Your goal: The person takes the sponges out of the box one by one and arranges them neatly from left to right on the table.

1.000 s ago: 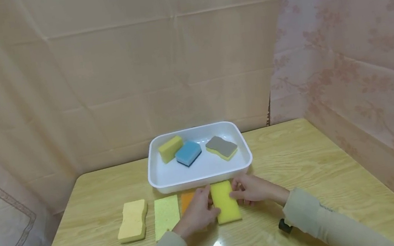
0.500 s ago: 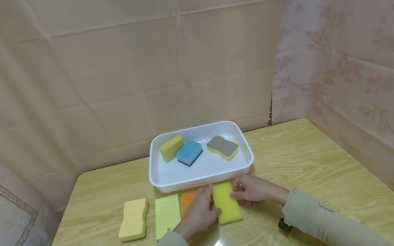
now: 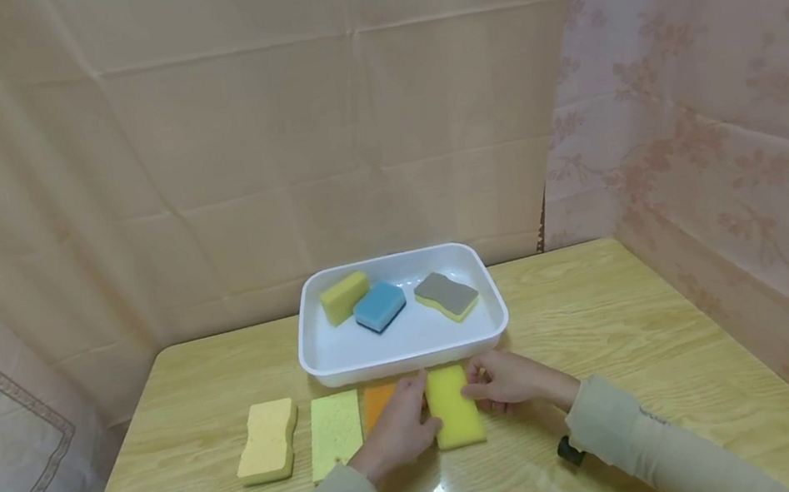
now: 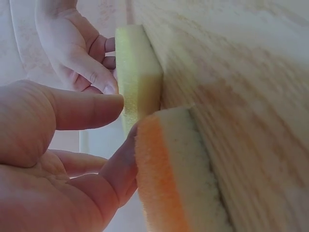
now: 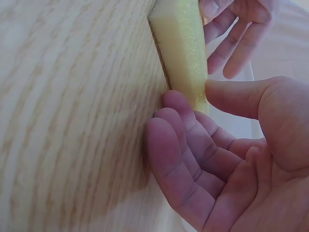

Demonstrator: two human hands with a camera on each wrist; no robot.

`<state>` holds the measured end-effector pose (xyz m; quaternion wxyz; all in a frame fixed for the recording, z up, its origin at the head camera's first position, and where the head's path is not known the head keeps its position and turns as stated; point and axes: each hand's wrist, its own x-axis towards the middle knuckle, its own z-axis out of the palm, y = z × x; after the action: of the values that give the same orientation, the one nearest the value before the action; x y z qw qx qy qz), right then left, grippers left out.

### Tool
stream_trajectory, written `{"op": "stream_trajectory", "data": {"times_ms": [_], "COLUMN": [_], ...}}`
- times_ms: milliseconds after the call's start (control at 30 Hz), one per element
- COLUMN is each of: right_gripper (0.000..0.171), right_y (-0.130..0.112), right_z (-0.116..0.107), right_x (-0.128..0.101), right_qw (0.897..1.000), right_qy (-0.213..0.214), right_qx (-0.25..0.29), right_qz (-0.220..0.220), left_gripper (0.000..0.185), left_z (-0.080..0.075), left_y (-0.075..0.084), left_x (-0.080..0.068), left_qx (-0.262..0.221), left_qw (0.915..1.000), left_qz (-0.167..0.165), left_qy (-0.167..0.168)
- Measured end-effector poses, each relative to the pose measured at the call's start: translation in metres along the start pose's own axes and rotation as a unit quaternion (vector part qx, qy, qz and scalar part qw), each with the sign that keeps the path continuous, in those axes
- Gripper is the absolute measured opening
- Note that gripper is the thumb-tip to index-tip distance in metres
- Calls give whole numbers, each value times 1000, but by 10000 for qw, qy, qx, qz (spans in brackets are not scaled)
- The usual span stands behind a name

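A bright yellow sponge [image 3: 453,406] lies flat on the wooden table [image 3: 601,318], just in front of the white tray [image 3: 405,352]. My right hand [image 3: 481,388] holds its right edge, thumb on top [image 5: 193,111] and curled fingers against the side of the yellow sponge [image 5: 181,43]. My left hand [image 3: 418,411] is at its left edge: the straight thumb touches the yellow sponge [image 4: 137,72], and the fingers [image 4: 120,159] rest on an orange sponge [image 3: 374,398] [image 4: 169,179] beside it.
Left of the orange sponge lie a flat pale-green sponge [image 3: 335,432] and a wavy yellow sponge [image 3: 267,440]. In the tray sit a yellow sponge [image 3: 343,296], a blue sponge [image 3: 378,305] and a grey-topped sponge [image 3: 446,295]. Curtains close in the back and right.
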<state>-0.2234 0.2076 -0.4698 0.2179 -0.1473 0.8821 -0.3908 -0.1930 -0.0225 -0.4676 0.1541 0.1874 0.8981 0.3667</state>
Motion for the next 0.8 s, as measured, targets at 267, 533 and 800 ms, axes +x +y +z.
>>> {"op": "stream_trajectory", "data": {"times_ms": [267, 533, 800], "right_gripper": [15, 12, 11], "right_y": [-4, -10, -26], "right_z": [-5, -16, -32], "right_x": [-2, -3, -1], "right_qw": [9998, 9978, 9965], "right_qy": [-132, -369, -346], "right_qx": [119, -98, -313], "right_qz": [-60, -546, -690], "left_gripper": [78, 76, 61], "left_z": [-5, -17, -38], "left_y": [3, 11, 19], "left_x": [-5, -9, -5], "left_qx": [-109, 167, 688], "left_qw": [9999, 9992, 9956], "left_qz": [70, 344, 604], "left_qy": [-83, -141, -188]}}
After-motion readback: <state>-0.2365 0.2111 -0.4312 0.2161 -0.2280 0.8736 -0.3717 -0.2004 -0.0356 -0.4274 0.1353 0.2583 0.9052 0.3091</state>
